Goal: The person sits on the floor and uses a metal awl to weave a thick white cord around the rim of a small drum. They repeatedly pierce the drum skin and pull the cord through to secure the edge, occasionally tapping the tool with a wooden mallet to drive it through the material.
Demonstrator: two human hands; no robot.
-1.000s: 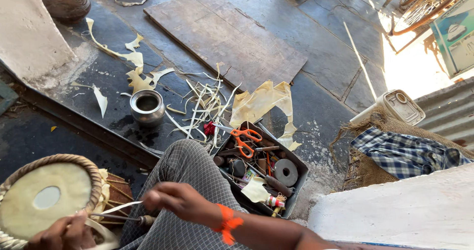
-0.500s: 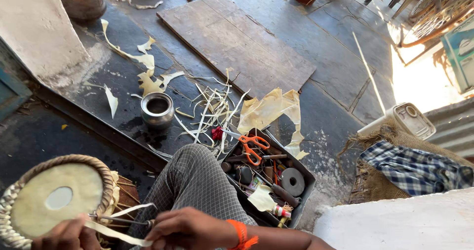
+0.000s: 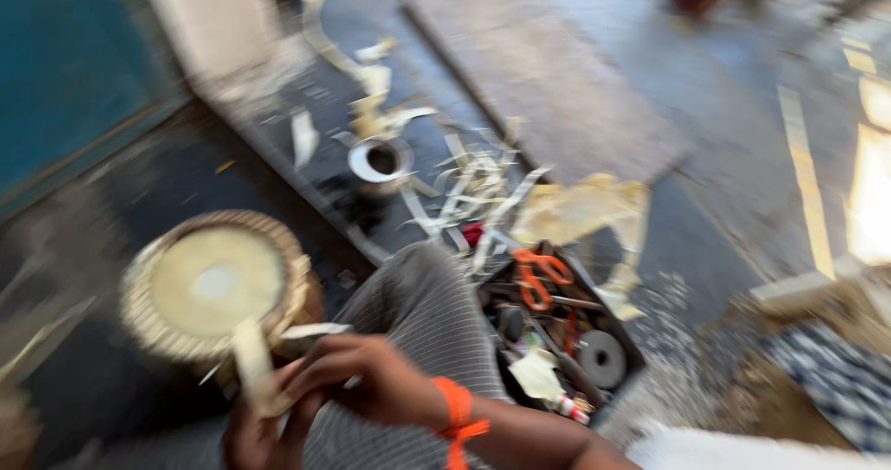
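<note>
Pale hide strip [image 3: 252, 374] is pinched by both the right hand [image 3: 371, 386] and left hand [image 3: 255, 433] just near the drum [image 3: 215, 283], whose laced rim looks mostly woven, this strip not yet worked in.

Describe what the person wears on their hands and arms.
Both hands are bare, with no gloves or rings that the blurred picture lets me see. The right hand has an orange thread band tied round the wrist, its loose ends hanging down. The right forearm is bare, with no sleeve in view. The left hand shows only partly at the bottom edge, and nothing worn on it can be made out.
</note>
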